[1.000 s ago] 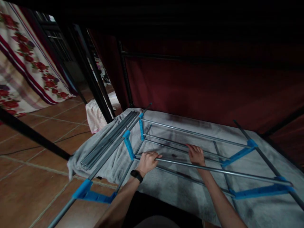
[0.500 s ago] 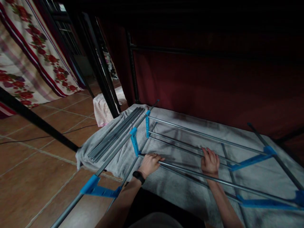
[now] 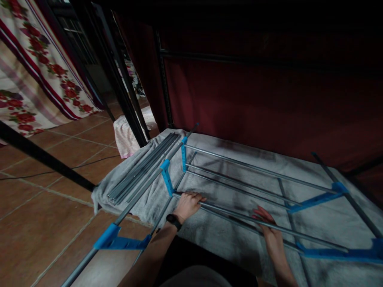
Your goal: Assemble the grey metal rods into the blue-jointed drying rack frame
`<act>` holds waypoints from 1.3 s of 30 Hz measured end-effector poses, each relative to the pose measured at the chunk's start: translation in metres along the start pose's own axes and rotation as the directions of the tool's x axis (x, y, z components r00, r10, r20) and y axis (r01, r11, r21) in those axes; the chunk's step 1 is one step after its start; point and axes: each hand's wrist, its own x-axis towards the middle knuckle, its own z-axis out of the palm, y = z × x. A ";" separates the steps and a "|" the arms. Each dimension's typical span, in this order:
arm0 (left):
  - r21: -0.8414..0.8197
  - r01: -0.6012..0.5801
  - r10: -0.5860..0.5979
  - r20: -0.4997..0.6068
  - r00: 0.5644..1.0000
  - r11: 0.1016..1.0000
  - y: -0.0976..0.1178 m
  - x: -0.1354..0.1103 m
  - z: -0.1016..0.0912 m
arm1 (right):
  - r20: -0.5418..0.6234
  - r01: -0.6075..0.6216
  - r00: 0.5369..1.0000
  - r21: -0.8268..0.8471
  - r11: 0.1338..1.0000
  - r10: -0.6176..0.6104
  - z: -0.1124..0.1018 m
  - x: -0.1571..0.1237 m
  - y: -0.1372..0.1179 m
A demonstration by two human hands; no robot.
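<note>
A rack of grey metal tubes with blue plastic brackets lies on a grey blanket (image 3: 239,243). My left hand (image 3: 189,205), with a black watch on its wrist, is closed over the near cross tube (image 3: 230,211), just right of a blue bracket (image 3: 167,178). My right hand (image 3: 273,233) is farther right along that tube, under or behind it, its fingers stretched out. Whether it touches the tube I cannot tell. The tube's right end lies over the blue bracket (image 3: 332,254) at the lower right. Several other cross tubes, including the far one (image 3: 257,164), span the rack.
A bundle of loose grey tubes (image 3: 143,169) lies on the blanket's left side. Black metal posts (image 3: 127,93) and a slanted black bar (image 3: 44,155) stand left. A dark red curtain (image 3: 254,103) hangs behind. A cable (image 3: 66,166) crosses the tiled floor (image 3: 44,223).
My right hand has moved off the middle cross tubes, back toward me to the near tube. That tube's right end now shows farther left. My left hand keeps its place on the tube.
</note>
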 end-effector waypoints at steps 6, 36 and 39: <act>-0.018 0.024 -0.023 0.065 0.998 1.000 0.003 -0.002 -0.005 | 0.058 -0.159 0.987 0.310 0.937 0.148 0.002 -0.018 -0.032; -0.085 0.006 0.009 0.179 0.984 0.996 0.001 -0.020 -0.012 | 0.099 -0.307 0.944 0.620 0.722 0.316 0.004 -0.026 -0.016; -0.098 -0.028 0.042 0.144 0.989 0.995 0.003 -0.021 -0.010 | 0.097 -0.305 0.944 0.621 0.722 0.315 0.005 -0.027 -0.015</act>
